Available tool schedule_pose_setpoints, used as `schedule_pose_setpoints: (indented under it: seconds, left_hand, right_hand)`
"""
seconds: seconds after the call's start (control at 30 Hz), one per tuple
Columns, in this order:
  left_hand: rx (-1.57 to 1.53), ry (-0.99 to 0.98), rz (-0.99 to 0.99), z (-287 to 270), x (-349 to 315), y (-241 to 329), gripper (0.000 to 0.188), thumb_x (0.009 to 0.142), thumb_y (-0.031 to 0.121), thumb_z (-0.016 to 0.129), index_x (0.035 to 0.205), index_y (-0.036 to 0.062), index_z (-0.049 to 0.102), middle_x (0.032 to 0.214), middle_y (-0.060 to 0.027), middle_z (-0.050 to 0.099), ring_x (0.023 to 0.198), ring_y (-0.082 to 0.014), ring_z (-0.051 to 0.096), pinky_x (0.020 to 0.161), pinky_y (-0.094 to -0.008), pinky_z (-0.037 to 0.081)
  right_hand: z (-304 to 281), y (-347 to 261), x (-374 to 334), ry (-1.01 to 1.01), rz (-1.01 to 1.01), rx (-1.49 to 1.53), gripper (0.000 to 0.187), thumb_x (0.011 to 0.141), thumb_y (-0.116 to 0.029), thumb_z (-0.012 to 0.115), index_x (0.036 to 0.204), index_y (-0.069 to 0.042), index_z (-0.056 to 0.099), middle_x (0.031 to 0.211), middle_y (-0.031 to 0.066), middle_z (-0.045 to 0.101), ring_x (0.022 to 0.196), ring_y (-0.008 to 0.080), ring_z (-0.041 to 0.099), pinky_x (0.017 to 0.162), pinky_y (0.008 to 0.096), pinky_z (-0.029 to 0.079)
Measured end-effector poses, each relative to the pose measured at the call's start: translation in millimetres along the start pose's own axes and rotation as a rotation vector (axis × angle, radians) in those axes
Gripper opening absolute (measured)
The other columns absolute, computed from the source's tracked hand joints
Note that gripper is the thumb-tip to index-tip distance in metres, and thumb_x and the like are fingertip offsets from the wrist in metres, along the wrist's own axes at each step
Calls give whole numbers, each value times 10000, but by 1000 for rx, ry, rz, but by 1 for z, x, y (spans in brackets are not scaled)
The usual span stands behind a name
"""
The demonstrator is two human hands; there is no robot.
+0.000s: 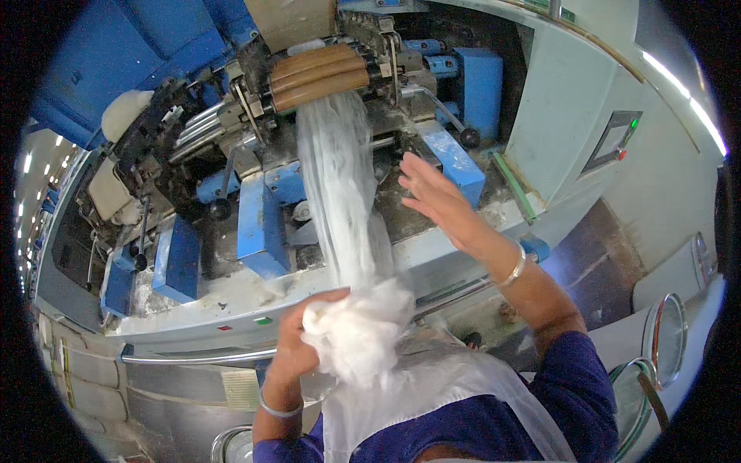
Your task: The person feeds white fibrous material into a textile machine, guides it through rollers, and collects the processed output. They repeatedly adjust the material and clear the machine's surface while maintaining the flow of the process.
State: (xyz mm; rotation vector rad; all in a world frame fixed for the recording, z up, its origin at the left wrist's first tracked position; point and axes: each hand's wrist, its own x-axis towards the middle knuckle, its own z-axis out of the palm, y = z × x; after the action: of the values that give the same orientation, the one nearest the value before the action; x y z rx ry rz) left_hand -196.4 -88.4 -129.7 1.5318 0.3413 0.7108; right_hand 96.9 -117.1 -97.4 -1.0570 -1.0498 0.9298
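White fibre web (336, 177), one length, streaky and translucent, long axis running from brown rollers (320, 76) toward the person and ending in a fluffy, bunched wad (359, 332) before the white apron (455, 386). Left hand (295, 339), the nearer, grasping the wad's left side; right hand (438, 197), fingers extended, raised right of the web, apart from it, holding nothing. Surroundings: blue boxes (262, 225) flanking the web, control panel (611, 143) far right.
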Motion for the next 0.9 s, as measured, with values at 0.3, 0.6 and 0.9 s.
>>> schedule_pose_setpoints:
  seconds: [0.3,0.6,0.9]
  left_hand:
    - [200,-26,41,24,43,34,518,705,27,648,1209,8,530,1011,-59,612,996,-163,585,912,-297,445]
    - [1195,84,374,19,119,37,467,585,-32,619,1045,6,555,1031,-164,548,903,-386,574,756,-424,488]
    - [319,246,312,-37,120,57,672,789,196,685,1385,76,397,1299,-132,524,1126,-221,538,945,-360,453]
  right_hand:
    - [21,45,105,-68,453,750,941,802,-616,634,1326,117,365,1345,239,475,1227,293,493,1054,425,371]
    - [35,28,50,-439,457,739,513,858,-523,623,1118,-81,600,1024,74,670,868,206,667,802,372,549]
    - [19,29,48,-355,429,367,508,743,-392,796,1098,-68,630,949,50,678,814,161,662,727,290,537]
